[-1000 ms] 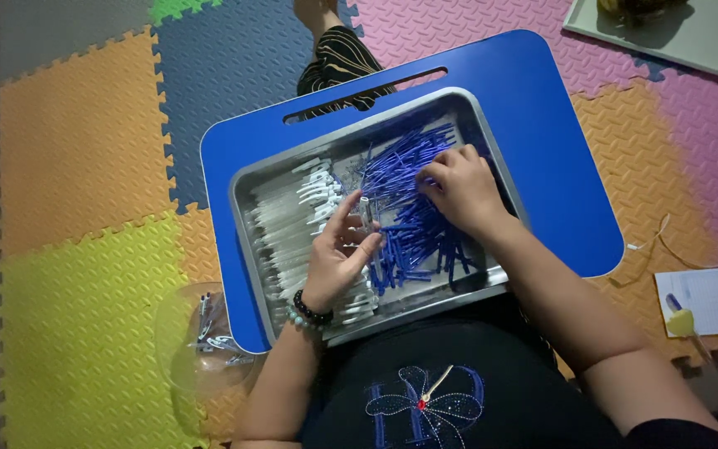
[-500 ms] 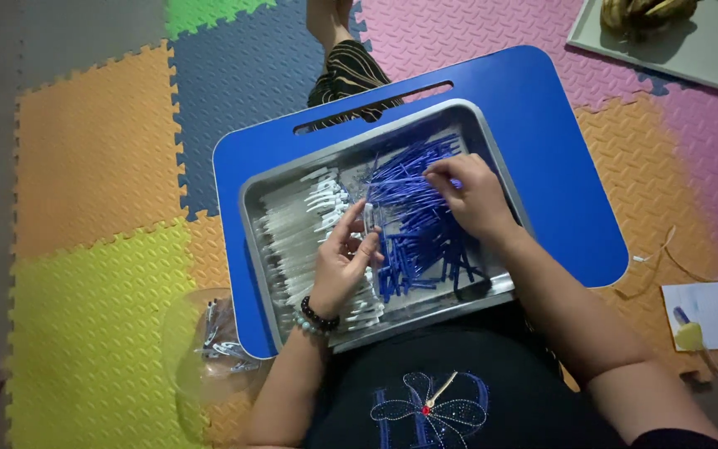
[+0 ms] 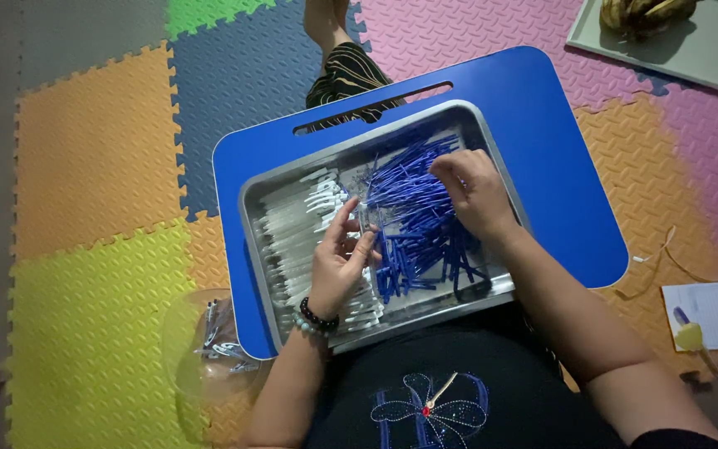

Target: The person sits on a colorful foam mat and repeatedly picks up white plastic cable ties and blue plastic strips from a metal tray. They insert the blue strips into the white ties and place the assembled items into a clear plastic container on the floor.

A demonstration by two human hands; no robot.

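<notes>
Metal tray (image 3: 292,179) on blue lap board (image 3: 558,166). Left hand (image 3: 338,266): fingers curled on 1 clear tube, white tubes (image 3: 297,233) beneath. Right hand (image 3: 475,191): fingertips pinched in blue refills (image 3: 413,220); grasp unclear.

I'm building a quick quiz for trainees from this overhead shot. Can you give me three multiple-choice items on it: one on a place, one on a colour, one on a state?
1. Where does the metal tray rest?
A. on the blue lap desk
B. on the bare floor mat
C. on a chair

2. What colour are the sticks under the right hand?
A. red
B. blue
C. green

3. How is the left hand?
A. flat on the mat
B. raised over the tray, fingers pinching a thin piece
C. out of view

Answers:
1 A, blue board shows all round the tray.
2 B, the blue sticks fill the tray's right half.
3 B, fingertips close together above the white pieces.
</notes>
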